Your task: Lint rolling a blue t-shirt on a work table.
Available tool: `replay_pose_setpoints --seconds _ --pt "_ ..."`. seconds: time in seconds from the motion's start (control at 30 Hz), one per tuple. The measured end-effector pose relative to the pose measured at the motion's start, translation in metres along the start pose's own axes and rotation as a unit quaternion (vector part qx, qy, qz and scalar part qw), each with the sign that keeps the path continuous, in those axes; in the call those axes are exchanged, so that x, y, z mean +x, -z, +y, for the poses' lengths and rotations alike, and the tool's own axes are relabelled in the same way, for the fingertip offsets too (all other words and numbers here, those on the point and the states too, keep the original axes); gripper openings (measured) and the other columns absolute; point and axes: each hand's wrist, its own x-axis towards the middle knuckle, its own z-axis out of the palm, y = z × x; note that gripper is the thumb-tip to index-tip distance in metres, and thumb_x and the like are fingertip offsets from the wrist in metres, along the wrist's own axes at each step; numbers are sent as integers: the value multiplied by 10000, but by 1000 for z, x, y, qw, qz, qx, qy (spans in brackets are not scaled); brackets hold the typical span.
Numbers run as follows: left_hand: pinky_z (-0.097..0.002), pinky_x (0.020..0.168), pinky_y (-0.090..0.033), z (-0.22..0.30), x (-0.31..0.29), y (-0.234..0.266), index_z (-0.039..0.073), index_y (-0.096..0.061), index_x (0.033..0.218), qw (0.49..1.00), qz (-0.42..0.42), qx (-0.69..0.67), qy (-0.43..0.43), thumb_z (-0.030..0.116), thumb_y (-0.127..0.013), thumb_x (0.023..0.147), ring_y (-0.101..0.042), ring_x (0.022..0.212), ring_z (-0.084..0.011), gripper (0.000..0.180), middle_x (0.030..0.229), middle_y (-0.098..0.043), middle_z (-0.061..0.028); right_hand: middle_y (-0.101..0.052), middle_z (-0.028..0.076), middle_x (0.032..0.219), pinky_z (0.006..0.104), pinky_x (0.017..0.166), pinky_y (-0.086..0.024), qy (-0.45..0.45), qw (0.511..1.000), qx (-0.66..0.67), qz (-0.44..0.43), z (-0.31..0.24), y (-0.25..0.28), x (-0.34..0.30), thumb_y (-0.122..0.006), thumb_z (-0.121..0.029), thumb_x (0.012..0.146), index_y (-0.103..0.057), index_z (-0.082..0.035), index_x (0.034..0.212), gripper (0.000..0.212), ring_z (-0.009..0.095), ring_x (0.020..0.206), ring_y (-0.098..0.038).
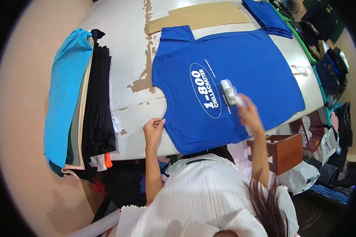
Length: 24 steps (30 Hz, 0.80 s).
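Note:
A blue T-shirt (261, 59) with a white oval print lies spread flat on the white table (132, 110), its neckline toward the left. My left hand (152, 131) is closed in a pinch on the shirt's near-left edge, by the neckline. In my right hand (250, 116) is a lint roller (228, 91) with a pale cylinder, slightly smeared by motion. The roller is over the shirt just right of the print; whether it touches the cloth I cannot tell.
Folded clothes (67, 94) in light blue and black hang or lie along the left. Brown card (209, 15) and folded blue garments (269, 17) lie at the far side. A wooden stool (283, 152), a maroon basket (314, 130) and plastic bags (300, 177) stand at right.

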Motion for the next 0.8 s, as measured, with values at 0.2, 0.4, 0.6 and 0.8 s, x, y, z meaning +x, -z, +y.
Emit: replay_pose_setpoints --seconds 0.2,0.4,0.6,0.8 --pt "-188 485 -407 8 5 4 -22 -612 836 999 -34 -3 30 119 -659 776 -507 532 -69 160 646 -573 -22 -444 3 612 216 357 -334 52 947 16 317 28 103 41 -490 -206 872 -463 -160 1213 345 71 444 -414" --pt "-242 581 -454 10 64 3 -5 -616 883 997 1 55 -54 188 -621 795 -556 630 -117 212 720 -605 -53 -558 211 1030 427 710 -477 186 934 -230 202 3 -19 45 -511 -159 831 -459 -92 1174 353 405 936 -546" --pt "-326 730 -452 18 166 -13 32 -570 972 921 237 222 -216 258 -627 780 -571 809 -212 302 772 -595 -72 -562 272 1003 440 751 -444 166 940 -139 -263 -21 -144 6 -513 -153 845 -408 -133 1223 393 431 888 -556" --pt "-334 727 -393 37 178 -38 82 -621 947 934 165 274 -160 323 -671 719 -521 713 -186 335 667 -533 -2 -546 54 803 231 506 -423 -14 991 -7 -135 -38 -60 57 -513 -159 851 -485 -145 1205 355 97 606 -499"
